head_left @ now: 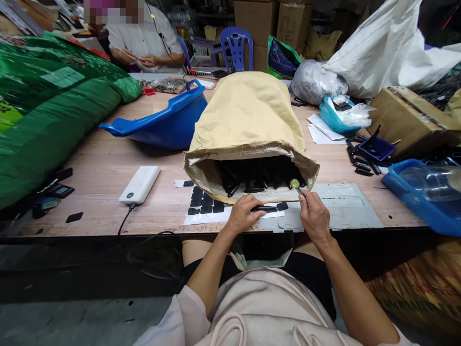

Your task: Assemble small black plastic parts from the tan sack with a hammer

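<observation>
My left hand (242, 216) is closed on a slim black pen-like piece (266, 208), held level just above the table edge. A thin tool with a round yellow-green head (295, 183) is gripped in my right hand (315, 217), its head at the mouth of the bag. The tan woven bag (252, 110) lies on its side, opening towards me, with several black pieces (254, 189) inside. Beside my left hand is a white sheet (201, 219) bearing black rounded-square stickers (206, 205). A grey flat board (345, 206) lies under and beyond my right hand.
At left are a white power bank (140, 184) with a cable, a blue basin (162, 122) and green sacks (54, 115). To the right stand a blue tray (406, 192), a purple tray (376, 148) and a cardboard box (414, 122). Another person (144, 43) sits across the table.
</observation>
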### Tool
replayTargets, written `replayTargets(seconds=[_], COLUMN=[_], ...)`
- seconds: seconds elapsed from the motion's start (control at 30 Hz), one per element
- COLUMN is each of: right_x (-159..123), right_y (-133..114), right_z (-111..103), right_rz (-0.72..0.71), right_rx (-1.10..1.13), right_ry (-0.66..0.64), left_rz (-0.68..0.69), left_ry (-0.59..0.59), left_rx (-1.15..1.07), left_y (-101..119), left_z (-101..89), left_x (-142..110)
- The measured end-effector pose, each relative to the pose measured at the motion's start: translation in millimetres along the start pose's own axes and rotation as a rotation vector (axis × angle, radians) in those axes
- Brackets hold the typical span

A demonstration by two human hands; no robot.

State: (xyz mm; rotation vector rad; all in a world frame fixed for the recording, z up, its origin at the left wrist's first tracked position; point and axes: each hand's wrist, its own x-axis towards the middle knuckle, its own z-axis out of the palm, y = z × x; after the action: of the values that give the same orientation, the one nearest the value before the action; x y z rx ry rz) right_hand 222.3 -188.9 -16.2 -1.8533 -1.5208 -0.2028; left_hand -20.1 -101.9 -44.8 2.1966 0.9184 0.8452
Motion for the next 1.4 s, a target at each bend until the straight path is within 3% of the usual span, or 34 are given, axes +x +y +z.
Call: replayTargets(seconds=[0.13, 0.37, 0.67, 0.9, 1.23, 1.4], right_x=[-8.8, -34.7, -39.3, -41.3, -44.6, -22.7], right_y=[-15.3, -43.6, -57.8, -66.5, -57.2, -44.0], right_z=[-14.7, -12.7, -4.0, -2.8, -9.9, -13.0], right_rz=[0.052, 0.006, -0.074, -0.076, -0.044, -0.041], right_rx=[0.256, 0.389, 0.332, 0.107, 0.113, 0.130], right_ry=[-0.067, -0.191, -0.238, -0.365, -0.298, -0.206], left_rz=[-0.011, -0.001, -0.025, -0.064, -0.058, -0.048], left_ry=[-0.001, 0.002, 0.008, -0.018, 0.002, -0.009], left_rx=[-0.018, -0.020, -0.030, -0.027, -0.022, 0.014], left_y=[-0.5, 2.0, -0.6, 2.5, 3.2, 4.6], left_z=[-0.2, -2.7, -0.3, -1.7, 0.5, -0.9], left_x=[0.7, 1.4, 1.8, 2.1, 2.4, 2.8])
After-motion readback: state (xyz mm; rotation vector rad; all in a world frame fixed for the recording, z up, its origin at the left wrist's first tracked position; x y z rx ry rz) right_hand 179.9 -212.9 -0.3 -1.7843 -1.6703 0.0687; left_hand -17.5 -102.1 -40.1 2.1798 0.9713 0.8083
